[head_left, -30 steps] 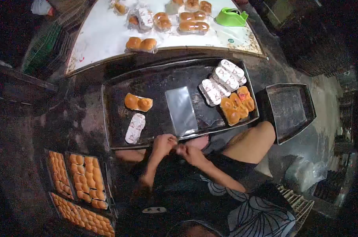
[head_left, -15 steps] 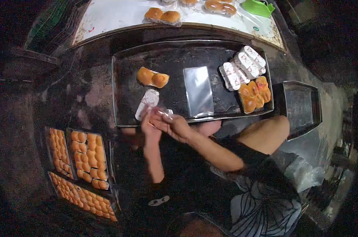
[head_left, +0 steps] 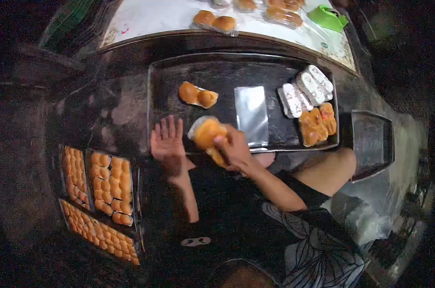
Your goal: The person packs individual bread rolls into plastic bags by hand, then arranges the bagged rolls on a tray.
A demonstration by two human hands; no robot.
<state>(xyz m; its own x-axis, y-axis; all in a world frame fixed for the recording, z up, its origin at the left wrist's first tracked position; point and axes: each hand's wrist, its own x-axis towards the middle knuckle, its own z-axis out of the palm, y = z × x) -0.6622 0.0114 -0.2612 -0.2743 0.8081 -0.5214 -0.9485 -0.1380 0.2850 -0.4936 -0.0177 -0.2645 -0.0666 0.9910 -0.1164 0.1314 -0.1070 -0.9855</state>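
Observation:
My right hand [head_left: 237,148] is closed around a pair of golden buns [head_left: 209,133], blurred by motion, above the tray's near edge. Some white wrapping or paper shows along the far-left side of these buns. My left hand [head_left: 167,140] is open, palm up with fingers spread, at the tray's near-left corner, and holds nothing. Beyond the hands, another pair of buns [head_left: 198,95] lies on the dark metal tray [head_left: 212,67]. A clear plastic sleeve or stack of sleeves [head_left: 252,115] lies flat at mid-tray, right of the held buns.
White-based packs [head_left: 306,89] and golden buns [head_left: 318,126] are grouped at the tray's right end. A white table [head_left: 155,19] behind carries wrapped buns [head_left: 215,21] and a green plastic holder [head_left: 328,18]. Trays of buns [head_left: 113,189] stand at left; another metal tray [head_left: 373,141] is at right.
The white-based pack by my hands no longer lies on the tray; my right hand now holds buns, golden side showing. My left hand has moved left, apart from the right, and opened.

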